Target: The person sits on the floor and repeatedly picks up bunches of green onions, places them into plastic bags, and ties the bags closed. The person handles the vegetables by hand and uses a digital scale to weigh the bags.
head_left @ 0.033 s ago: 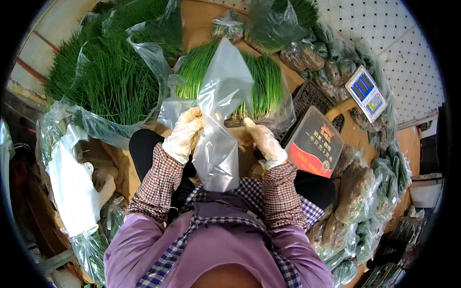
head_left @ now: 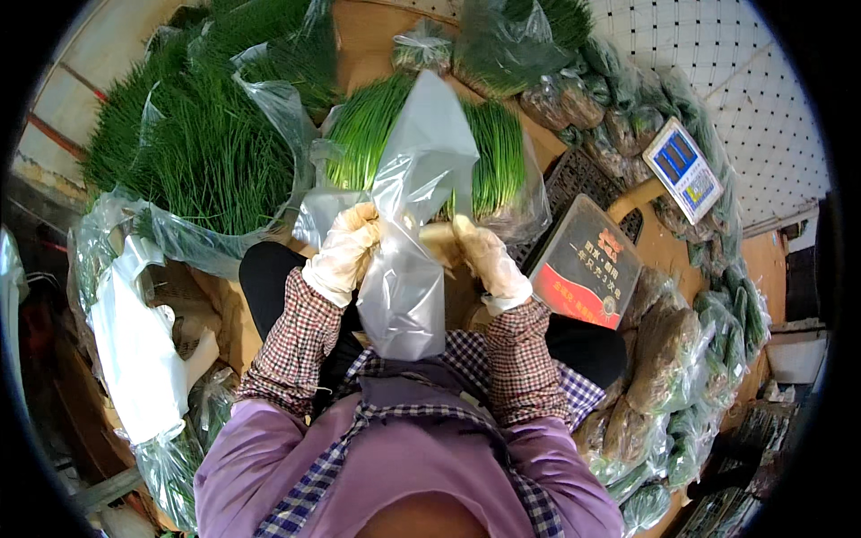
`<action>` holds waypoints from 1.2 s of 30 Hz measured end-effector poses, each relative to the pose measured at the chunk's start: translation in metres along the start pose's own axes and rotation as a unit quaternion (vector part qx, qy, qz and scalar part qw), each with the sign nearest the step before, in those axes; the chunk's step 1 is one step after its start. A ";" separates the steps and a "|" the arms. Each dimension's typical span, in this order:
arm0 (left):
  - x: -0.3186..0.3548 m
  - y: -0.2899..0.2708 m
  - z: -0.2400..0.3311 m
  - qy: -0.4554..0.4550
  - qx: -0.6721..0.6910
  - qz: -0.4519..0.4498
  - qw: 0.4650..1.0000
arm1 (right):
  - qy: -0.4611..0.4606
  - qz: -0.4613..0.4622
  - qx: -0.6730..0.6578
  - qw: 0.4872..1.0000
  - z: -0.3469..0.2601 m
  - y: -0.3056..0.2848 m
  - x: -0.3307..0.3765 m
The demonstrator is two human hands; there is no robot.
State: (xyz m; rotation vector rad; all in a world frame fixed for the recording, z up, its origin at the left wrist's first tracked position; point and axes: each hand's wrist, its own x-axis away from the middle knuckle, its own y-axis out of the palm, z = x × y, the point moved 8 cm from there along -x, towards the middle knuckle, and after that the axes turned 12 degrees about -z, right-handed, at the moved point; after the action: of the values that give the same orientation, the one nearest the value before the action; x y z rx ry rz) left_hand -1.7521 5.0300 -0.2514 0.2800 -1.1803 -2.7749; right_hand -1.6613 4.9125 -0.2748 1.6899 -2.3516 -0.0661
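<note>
A long, shiny clear plastic bag (head_left: 404, 309) hangs upright in front of my lap, twisted near its middle. My left hand (head_left: 345, 255), in a pale glove, is closed on the bag's left edge. My right hand (head_left: 491, 264), gloved too, is raised at the bag's right side; its fingertips are smeared by motion, so whether they touch the plastic is unclear. Just beyond the bag lies a bundle of thin green stalks like chives (head_left: 498, 161) on clear plastic, partly hidden behind the bag.
A large open plastic sack of green stalks (head_left: 211, 166) fills the far left. White plastic bags (head_left: 134, 350) lie at my left. On the right are a weighing scale (head_left: 587, 260) with its raised display (head_left: 683, 170), a black crate (head_left: 567, 184) and several bagged bundles (head_left: 664, 359).
My right hand has shifted slightly left, its fingers closer to the bag. My left hand keeps its hold, nearly still.
</note>
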 end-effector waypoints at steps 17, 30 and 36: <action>0.000 -0.027 0.044 -0.059 -0.416 0.149 0.895 | -0.187 0.125 -0.125 0.966 -0.057 -0.032 0.019; -0.040 0.012 0.009 -0.128 -0.213 0.068 0.966 | -0.147 0.221 0.117 0.957 -0.063 -0.075 0.053; -0.042 -0.060 0.103 0.022 -0.157 0.268 0.950 | 0.093 0.272 0.257 0.923 -0.059 -0.187 0.138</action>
State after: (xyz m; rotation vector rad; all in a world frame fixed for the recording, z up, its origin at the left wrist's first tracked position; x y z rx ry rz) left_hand -1.7351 5.1511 -0.2196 -0.0150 -0.6547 -2.3990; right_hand -1.5155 4.7276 -0.2273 1.0652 -2.7346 0.8347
